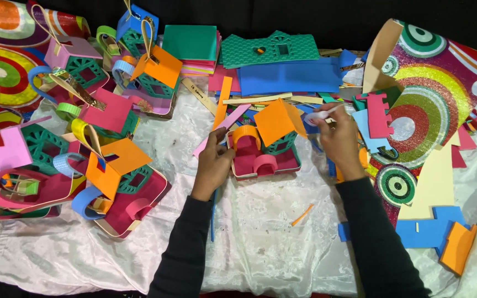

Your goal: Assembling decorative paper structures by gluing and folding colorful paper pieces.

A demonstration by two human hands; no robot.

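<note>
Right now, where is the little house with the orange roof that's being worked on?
In the head view, the little house sits mid-table on the white cloth, between the left hand and the right hand.

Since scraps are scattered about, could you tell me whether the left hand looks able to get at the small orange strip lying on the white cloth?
Probably yes. The left hand rests by the little house, and the orange strip lies alone on bare white cloth just below it, with nothing on top or between them.
</note>
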